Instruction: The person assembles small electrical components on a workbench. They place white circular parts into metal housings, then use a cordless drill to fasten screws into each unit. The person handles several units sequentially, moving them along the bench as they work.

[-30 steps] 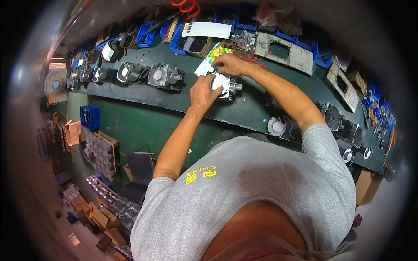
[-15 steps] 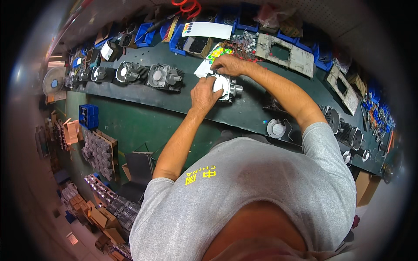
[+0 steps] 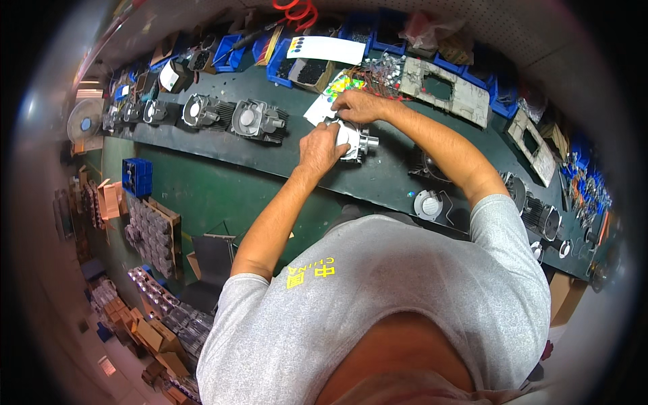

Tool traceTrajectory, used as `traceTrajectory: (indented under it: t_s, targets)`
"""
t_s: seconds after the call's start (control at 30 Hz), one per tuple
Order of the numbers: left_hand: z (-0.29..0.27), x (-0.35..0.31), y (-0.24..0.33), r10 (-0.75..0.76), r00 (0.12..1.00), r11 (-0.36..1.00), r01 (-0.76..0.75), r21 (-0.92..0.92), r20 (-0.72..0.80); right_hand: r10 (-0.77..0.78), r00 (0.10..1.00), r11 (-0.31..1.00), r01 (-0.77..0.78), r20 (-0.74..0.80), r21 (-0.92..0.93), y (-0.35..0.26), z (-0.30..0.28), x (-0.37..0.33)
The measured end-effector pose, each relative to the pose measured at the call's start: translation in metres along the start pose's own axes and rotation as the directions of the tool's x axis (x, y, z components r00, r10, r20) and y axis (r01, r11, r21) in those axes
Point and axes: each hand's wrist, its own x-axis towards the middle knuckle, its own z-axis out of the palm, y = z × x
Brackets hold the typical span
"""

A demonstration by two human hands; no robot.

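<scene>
A silvery metal motor housing [image 3: 365, 143] with a pale round cap lies on the dark green workbench [image 3: 297, 150], a short shaft-like stub pointing right. My left hand [image 3: 320, 147] is closed on its left side, the thumb lying across the round cap. Just beyond, at the far edge of the housing, my right hand [image 3: 359, 106] has its fingers drawn together in a pinch. Whatever sits between those fingertips is hidden. Under and past the right hand lies a white sheet with a bright yellow-green pattern [image 3: 345, 82].
To the left stands a row of finned motors [image 3: 258, 121]. Blue parts bins [image 3: 279, 67] line the back, with a white strip [image 3: 327, 49] over some. Pale cut-out boards [image 3: 445, 91] lie back right. A round metal cover [image 3: 428, 204] sits by the front edge.
The whole view has shifted slightly. My hands stay at the housing, with the left fingers a little further over its cap.
</scene>
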Motion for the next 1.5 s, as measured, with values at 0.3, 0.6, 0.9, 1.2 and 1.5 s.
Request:
traceTrajectory:
  t_s: [0.3, 0.6, 0.9, 1.2, 1.5]
  targets:
    - [-0.002, 0.011, -0.004, 0.05, 0.994, 0.998, -0.052, 0.019, 0.097, 0.303, 0.953, 0.926, -0.298, 0.015, 0.23, -0.001, 0.001, 0.006]
    - [0.0, 0.021, -0.004, 0.065, 0.979, 0.991, -0.087, 0.105, 0.195, 0.465, 0.885, 0.883, -0.464, 0.007, 0.068, -0.005, 0.011, 0.018]
    - [0.004, 0.018, -0.001, 0.078, 0.979, 0.987, -0.103, 0.127, 0.189, 0.472, 0.873, 0.877, -0.479, -0.122, -0.032, -0.023, 0.019, 0.003]
    - [0.007, 0.017, 0.004, 0.088, 0.984, 0.986, -0.108, 0.13, 0.156, 0.078, 0.834, 0.997, -0.068, -0.545, 0.038, -0.026, 0.004, -0.053]
    - [0.007, 0.015, 0.007, 0.119, 0.983, 0.971, -0.144, 0.188, 0.14, 0.467, 0.451, 0.817, 0.108, -0.761, 0.566, -0.093, -0.05, -0.219]
